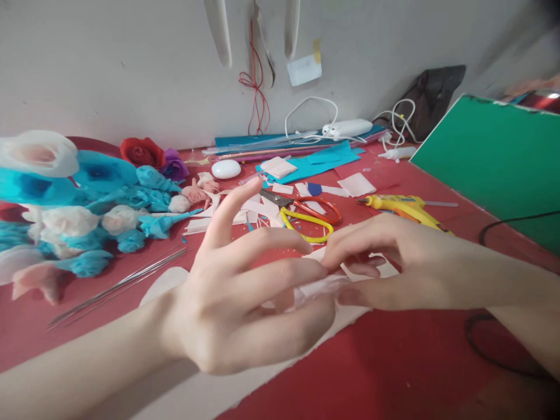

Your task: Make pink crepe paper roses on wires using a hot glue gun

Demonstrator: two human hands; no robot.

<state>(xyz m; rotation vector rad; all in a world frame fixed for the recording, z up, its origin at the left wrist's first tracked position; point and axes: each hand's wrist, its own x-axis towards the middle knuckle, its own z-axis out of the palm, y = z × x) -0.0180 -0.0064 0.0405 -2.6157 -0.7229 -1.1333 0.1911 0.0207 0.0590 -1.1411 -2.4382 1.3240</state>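
Observation:
A thin piece of pale crepe paper (321, 287) shows between my two hands, mostly covered by the fingers. My left hand (258, 291) is closed on its left side, with the index finger pointing up and away. On the right side, my right hand (385, 262) pinches the same paper between thumb and fingers. Beneath both hands lies a large pale sheet (280, 373). Just beyond the fingertips rest scissors (308, 224) with one yellow and one red handle, among pale paper scraps (262, 210).
Blue, white and pink paper flowers (126, 224) crowd the left side, with metal wires (122, 283) in front. A yellow glue gun (402, 209) lies at right, near a green board (499, 157). Blue paper (324, 160) and a white power strip (347, 128) lie by the wall.

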